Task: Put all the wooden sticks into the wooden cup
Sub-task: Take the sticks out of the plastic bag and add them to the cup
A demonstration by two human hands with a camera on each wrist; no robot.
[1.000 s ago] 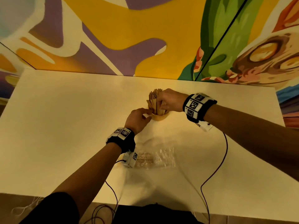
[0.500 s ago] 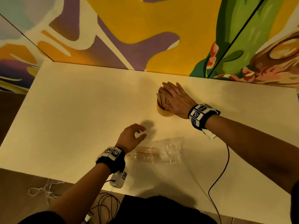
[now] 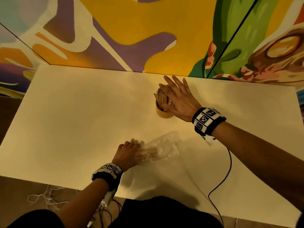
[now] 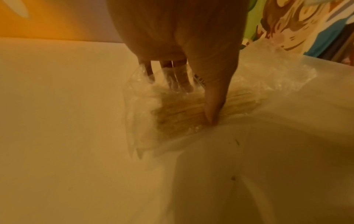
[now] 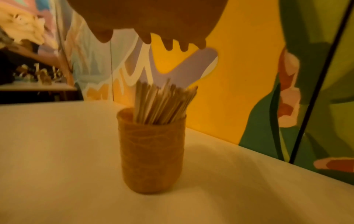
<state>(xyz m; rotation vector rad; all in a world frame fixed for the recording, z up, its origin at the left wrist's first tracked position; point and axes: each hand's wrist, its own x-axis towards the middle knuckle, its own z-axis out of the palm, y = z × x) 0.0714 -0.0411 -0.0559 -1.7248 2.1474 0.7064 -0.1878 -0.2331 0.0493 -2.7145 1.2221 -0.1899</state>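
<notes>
1. The left hand (image 3: 125, 153) has its fingers (image 4: 181, 78) tucked into a clear bag (image 3: 162, 148). The thumb presses down on top of it, so the hand is pinching the bag and the sticks inside.
2. The bag is thin, shiny and crinkly. It lies flat on the worktop (image 3: 82, 120), near the front edge.
3. More sticks (image 4: 178, 115) lie in a flat bunch inside the bag. They are thin, pale and made of wood.
4. The right hand (image 3: 180, 101) is open, with fingers (image 3: 169, 80) straight and spread. It holds nothing. In the right wrist view the fingertips hang above the cup sticks, not touching them.
5. The cup (image 5: 151, 153) is a round, tall wooden one with a wavy grain. It stands upright on the worktop, near the back edge, well apart from the bag.
6. Many sticks (image 5: 164, 103) stand in the cup. They lean to one side and poke out over the rim.
7. Both wrists wear black bands (image 3: 208, 120) with white squares and black block patterns. There are no words to read on them.
8. A dark cable (image 3: 225, 175) runs from the right band across the worktop and off the front edge.
9. The worktop is plain, smooth and cream.
10. Behind it is a painted wall (image 3: 148, 30) with big yellow, purple and green shapes.
11. White strings (image 3: 47, 196) lie on the floor by the front left.
</notes>
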